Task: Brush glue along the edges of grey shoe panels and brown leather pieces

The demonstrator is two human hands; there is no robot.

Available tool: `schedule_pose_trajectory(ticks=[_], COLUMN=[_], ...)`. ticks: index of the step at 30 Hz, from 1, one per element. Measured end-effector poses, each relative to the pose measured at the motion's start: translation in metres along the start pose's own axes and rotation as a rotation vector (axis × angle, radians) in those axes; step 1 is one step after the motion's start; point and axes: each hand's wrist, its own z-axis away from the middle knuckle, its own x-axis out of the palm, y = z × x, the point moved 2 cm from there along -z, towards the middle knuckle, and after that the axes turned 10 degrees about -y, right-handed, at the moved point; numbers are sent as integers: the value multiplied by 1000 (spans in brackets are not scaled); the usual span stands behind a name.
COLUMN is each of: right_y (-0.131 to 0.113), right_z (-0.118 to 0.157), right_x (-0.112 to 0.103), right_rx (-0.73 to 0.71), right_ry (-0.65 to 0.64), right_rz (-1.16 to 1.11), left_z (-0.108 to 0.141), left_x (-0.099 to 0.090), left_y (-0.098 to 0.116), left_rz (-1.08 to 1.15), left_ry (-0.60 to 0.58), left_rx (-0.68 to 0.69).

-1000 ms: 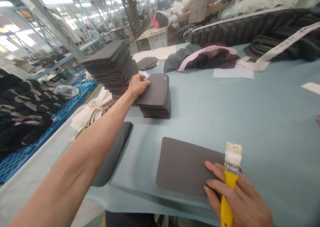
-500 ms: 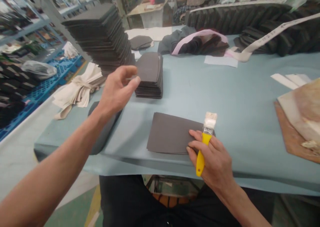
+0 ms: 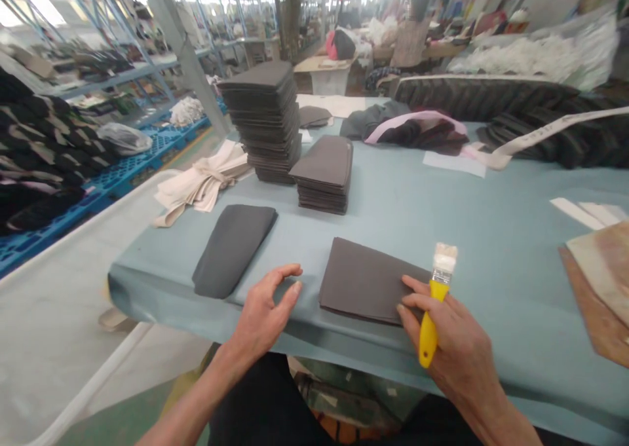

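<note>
a: what comes first, from the left?
b: a blue plastic pallet (image 3: 161, 146) loaded with dark bundles (image 3: 37, 128), down beside a pale blue-green covered table (image 3: 393, 197). on the table, a knotted bundle of cream fabric strips (image 3: 206, 177), then, nearer the front edge, a small pile of flat dark grey panels (image 3: 233, 249).
a: and the left hand (image 3: 265, 312)?
b: just right of that pile, near the front edge. it is open, thumb and fingers curved apart (whether it brushes the cover, i cannot tell). further back rises a tall stack of dark grey panels (image 3: 268, 122), its upper part jutting leftward, and just right of it stands a shorter stack of brownish-grey panels (image 3: 324, 171).
a: so what is the right hand (image 3: 459, 338) doing?
b: its fingertips rest on the right end of a low pile of flat brownish-grey panels (image 3: 366, 279), which lies near the front edge, right of the left hand and apart from it. the same hand grips a flat paintbrush with a yellow handle (image 3: 429, 331), held at a slant, its whitish bristles pointing away from the person.
a: anything beyond that?
b: at the far right, a brown board (image 3: 584, 295) with a stained cream cloth (image 3: 604, 259) on it, partly out of view.
</note>
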Motion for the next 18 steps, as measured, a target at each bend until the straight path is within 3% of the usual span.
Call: schedule_pose_trajectory(ticks=[9,13,15,18], right_y=[4,8,11,16], right_z=[5,10,11,13], right_x=[-4,-4,-4,-4], right_rx=[17,47,66,140], right_ry=[-30,-21,-15,23], right_rz=[4,8,6,5], left_z=[13,17,7,-30], left_x=[2,-12,-24,-45], left_y=[-8,-6,-2,5], left_rz=[33,28,21,25], left_ry=[15,23,34,104], left_rx=[-4,9,30,68])
